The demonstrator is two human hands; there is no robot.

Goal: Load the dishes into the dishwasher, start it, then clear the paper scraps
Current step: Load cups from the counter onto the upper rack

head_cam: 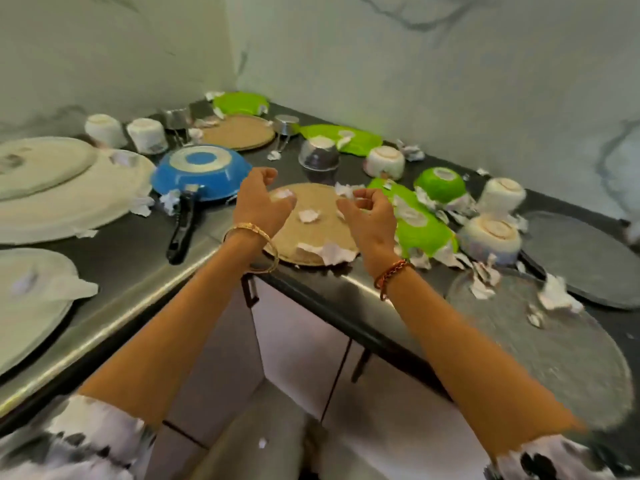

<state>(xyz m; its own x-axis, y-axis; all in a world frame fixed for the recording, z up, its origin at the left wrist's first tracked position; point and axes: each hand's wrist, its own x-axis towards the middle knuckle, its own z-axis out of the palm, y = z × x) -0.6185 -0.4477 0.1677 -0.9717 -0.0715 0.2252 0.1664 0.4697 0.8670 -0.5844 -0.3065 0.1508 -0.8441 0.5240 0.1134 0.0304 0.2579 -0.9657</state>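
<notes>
My left hand (260,199) hovers over the left side of an upside-down tan plate (322,233) at the counter's inner corner, fingers loosely curled and holding nothing. My right hand (369,216) is over the plate's right side, with thumb and fingers curled round a white paper scrap (361,202). More paper scraps (308,215) lie on the plate and across the counter. An overturned blue frying pan (202,171) lies just left of my left hand. Green plates (420,233), white bowls (493,237) and a green bowl (440,183) are to the right.
Large cream platters (69,195) fill the left counter. Grey round trays (561,341) lie at the right edge. White cups (147,135), steel cups (285,124), a steel bowl (318,154) and another tan plate (239,131) stand toward the corner. White cabinet doors (294,344) are below.
</notes>
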